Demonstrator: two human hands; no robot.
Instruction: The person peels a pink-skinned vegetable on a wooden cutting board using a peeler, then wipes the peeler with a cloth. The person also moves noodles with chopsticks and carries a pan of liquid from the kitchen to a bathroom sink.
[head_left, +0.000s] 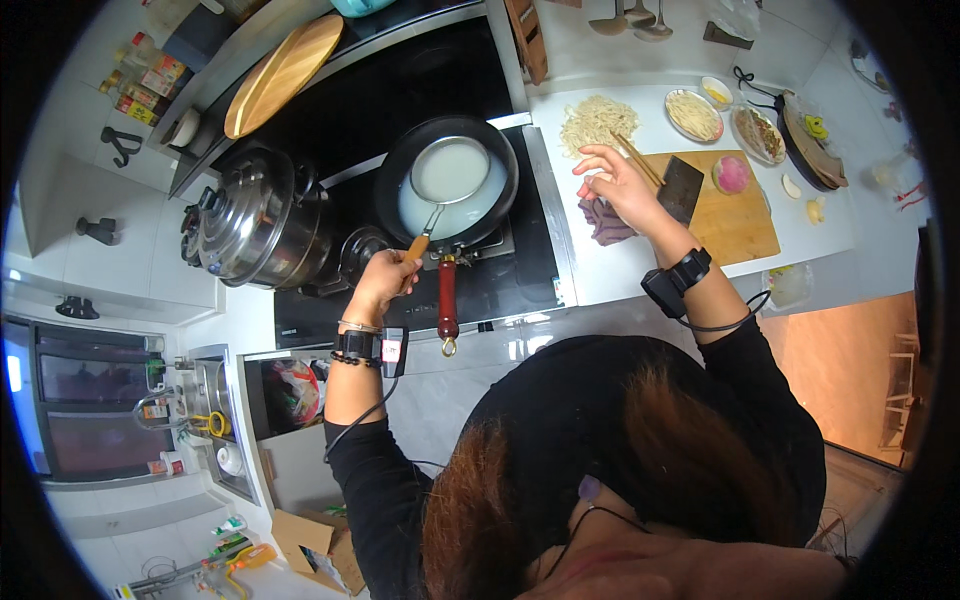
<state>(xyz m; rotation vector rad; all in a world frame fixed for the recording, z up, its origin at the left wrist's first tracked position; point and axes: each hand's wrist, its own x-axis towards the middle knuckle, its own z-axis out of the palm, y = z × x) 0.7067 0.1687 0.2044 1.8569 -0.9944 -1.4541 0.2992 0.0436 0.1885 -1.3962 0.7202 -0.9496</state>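
My left hand (387, 279) grips the wooden handle of a round wire-mesh strainer (451, 171). The strainer's bowl sits in cloudy whitish liquid in a black wok (388, 196) on the stove, whose red-brown handle (447, 296) points towards me. My right hand (609, 180) is over the white counter with fingers apart and slightly curled, holding nothing that I can see. Just beyond its fingers lies a pile of pale noodles (600, 124). Wooden chopsticks (639, 160) lie between the noodles and a dark-bladed cleaver (680, 190). A striped purple cloth (604, 222) is below the hand.
A large lidded steel pot (259, 225) stands left of the wok. Right of the cleaver, a pink and white round vegetable (731, 175) rests on a wooden cutting board (739, 232). Behind are a plate of pale shreds (693, 115), a plate of chopped food (759, 135) and a small bowl (717, 92).
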